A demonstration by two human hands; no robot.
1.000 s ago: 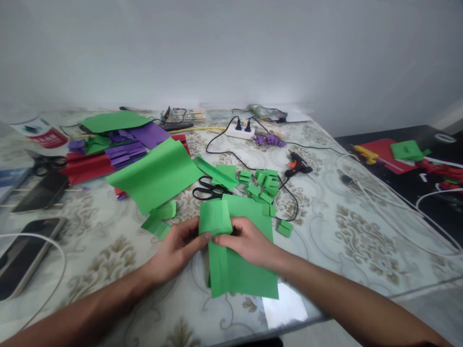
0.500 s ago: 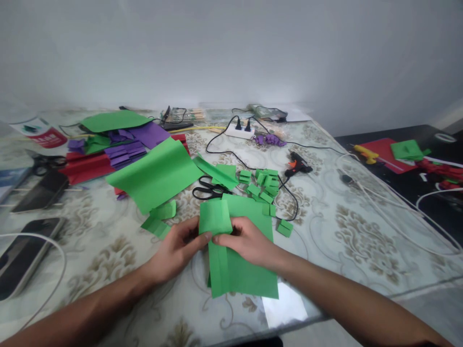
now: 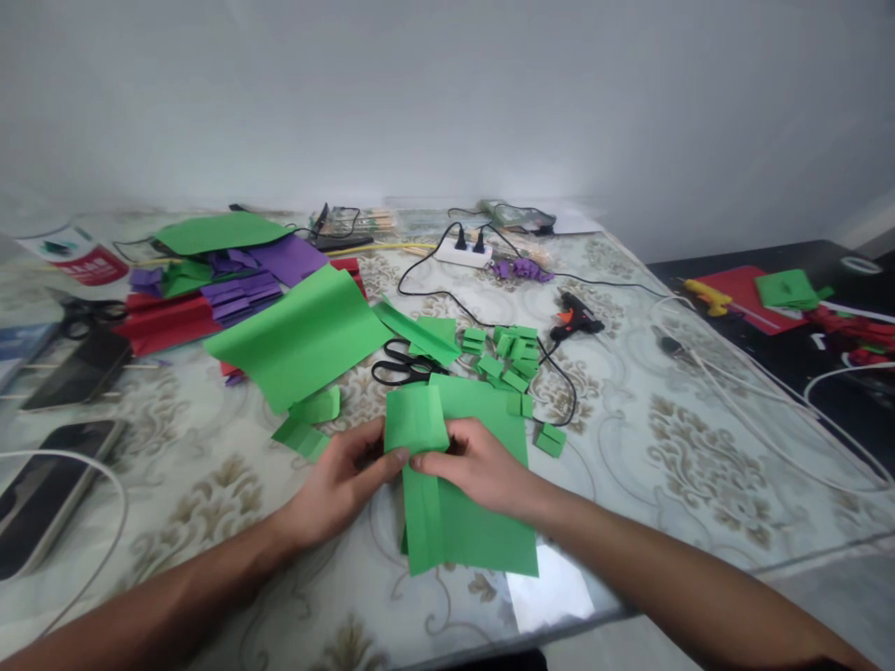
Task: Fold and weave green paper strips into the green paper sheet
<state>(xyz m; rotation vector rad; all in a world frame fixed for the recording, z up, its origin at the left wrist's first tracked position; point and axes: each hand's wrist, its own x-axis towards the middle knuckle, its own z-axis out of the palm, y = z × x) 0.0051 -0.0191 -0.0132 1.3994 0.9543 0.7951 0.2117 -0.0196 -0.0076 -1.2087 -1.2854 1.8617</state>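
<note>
A folded green paper sheet (image 3: 468,531) lies on the table in front of me. Both hands pinch a raised flap (image 3: 415,418) of it: my left hand (image 3: 336,489) grips the flap's lower left edge and my right hand (image 3: 482,466) grips it from the right. Their fingertips nearly meet at the flap's lower edge. Black scissors (image 3: 404,365) lie just beyond the sheet. A heap of small folded green pieces (image 3: 509,354) sits to the right of the scissors.
A large green sheet (image 3: 300,337) and purple and red paper (image 3: 230,289) lie at the left. A black glue gun (image 3: 574,319), a power strip (image 3: 462,252) and cables lie farther back. Two phones (image 3: 48,485) rest at the left edge. A dark side table (image 3: 804,317) stands on the right.
</note>
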